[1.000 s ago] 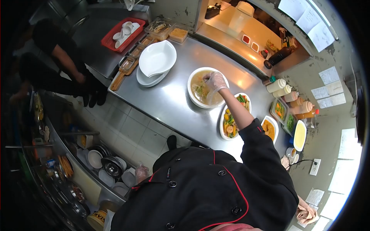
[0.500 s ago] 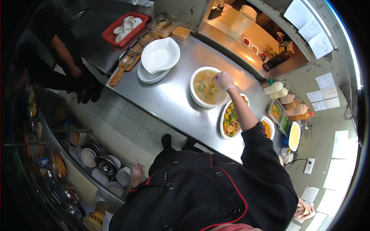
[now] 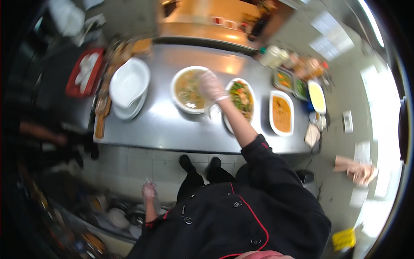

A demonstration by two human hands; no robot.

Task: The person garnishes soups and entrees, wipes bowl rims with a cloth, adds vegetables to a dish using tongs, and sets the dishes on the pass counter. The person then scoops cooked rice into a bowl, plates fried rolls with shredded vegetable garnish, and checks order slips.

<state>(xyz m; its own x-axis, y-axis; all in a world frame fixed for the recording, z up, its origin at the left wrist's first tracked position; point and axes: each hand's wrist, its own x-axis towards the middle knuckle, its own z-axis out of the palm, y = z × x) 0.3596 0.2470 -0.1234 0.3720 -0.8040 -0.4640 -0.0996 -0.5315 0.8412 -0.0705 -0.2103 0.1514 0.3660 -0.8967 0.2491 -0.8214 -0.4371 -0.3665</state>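
Note:
My right hand (image 3: 211, 87), in a clear plastic glove, is over the right rim of a white bowl of soup (image 3: 188, 91). Motion blurs its fingers, so I cannot make out whether they hold anything. My left hand (image 3: 149, 190), also gloved, hangs low beside my body, away from the table, its fingers unclear. Under my right forearm lies an oval dish of vegetables and shrimp (image 3: 241, 98). Farther right stands a white dish of orange curry (image 3: 281, 113).
Stacked white dishes (image 3: 129, 82) stand left on the steel table (image 3: 159, 134), near a red basket (image 3: 86, 71). Squeeze bottles (image 3: 276, 56) and vegetable containers (image 3: 283, 79) line the right end. A co-worker's arm (image 3: 43, 133) is at far left. Bowls fill a lower shelf.
The view has turned, so the table now lies level. My right hand has stayed by the soup bowl's right rim. My left hand has come out farther from my body.

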